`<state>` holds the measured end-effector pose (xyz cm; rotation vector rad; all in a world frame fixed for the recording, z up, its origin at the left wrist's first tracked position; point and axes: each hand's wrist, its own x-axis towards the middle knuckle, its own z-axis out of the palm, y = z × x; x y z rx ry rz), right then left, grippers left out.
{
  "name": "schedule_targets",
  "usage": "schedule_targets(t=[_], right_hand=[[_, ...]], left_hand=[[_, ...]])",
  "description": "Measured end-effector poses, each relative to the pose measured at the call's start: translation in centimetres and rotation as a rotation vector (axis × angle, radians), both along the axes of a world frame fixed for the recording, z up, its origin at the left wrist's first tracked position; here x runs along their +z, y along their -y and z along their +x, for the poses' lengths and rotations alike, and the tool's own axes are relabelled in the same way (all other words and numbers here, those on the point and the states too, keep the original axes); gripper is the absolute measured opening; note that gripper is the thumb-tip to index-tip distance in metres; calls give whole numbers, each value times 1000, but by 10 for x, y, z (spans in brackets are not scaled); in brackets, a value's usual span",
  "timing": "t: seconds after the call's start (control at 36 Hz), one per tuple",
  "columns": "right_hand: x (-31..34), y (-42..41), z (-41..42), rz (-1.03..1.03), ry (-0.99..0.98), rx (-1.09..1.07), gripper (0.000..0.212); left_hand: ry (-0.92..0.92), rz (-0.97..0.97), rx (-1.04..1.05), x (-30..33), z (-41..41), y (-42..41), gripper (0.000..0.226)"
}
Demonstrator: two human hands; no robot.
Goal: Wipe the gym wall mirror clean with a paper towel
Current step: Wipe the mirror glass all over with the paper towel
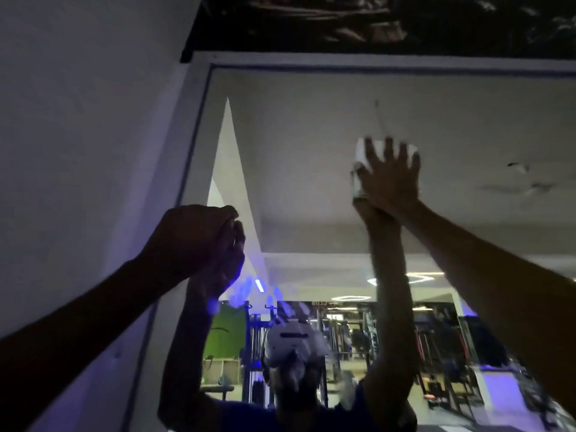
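Mirror [311, 151] glass fills the wall ahead, and the towel [361, 151] lies flat on it near the top edge. Closest is the left hand [199, 241], curled into a fist by the mirror's left edge; whether it holds something cannot be told. Farther up, the right hand [389, 176] presses the white towel on the glass with fingers straight and spread. A white frame [193, 135] runs round the mirror, next to a pale wall [78, 120]. A dark strip [374, 23] sits above the frame. In the glass are the person's arms, a white headset [293, 344], gym machines [358, 335], ring lights [352, 297] and a ceiling fan [526, 182]. Red letters there are too blurry to read.
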<state>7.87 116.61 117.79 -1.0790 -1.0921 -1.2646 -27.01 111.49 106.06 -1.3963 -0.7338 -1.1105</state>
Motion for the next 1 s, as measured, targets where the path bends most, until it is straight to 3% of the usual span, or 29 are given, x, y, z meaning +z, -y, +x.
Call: schedule_targets(t=[0.11, 0.22, 0.28, 0.33, 0.42, 0.53, 0.64, 0.72, 0.81, 0.92, 1.0], right_hand=[[-34, -8, -123, -90, 383, 61, 67], [-19, 1, -137, -205, 526, -7, 74], [8, 10, -117, -294, 451, -33, 94], [23, 18, -92, -278, 282, 79, 101], [24, 16, -56, 43, 26, 243, 81], [15, 21, -55, 73, -175, 364, 57], [13, 30, -77, 60, -81, 419, 23], [13, 40, -86, -116, 60, 536, 46], [14, 46, -80, -226, 233, 470, 68], [20, 47, -64, -115, 290, 237, 58], [21, 43, -54, -177, 291, 213, 69]], left_hand=[[52, 33, -4, 34, -1, -6, 50], [28, -109, 128, 50, -25, -34, 66], [-18, -28, 188, 46, -34, -50, 61], [-66, 42, 216, 45, -38, -55, 59], [-28, 0, 185, 45, -34, -52, 63], [27, -127, 105, 50, -22, -38, 74], [154, -204, 66, 61, -14, -12, 82], [191, -163, 100, 69, -8, -2, 67], [179, -134, 123, 77, 3, 3, 62], [157, -89, -60, 90, 29, 5, 56], [80, -109, -136, 103, 65, -2, 59]])
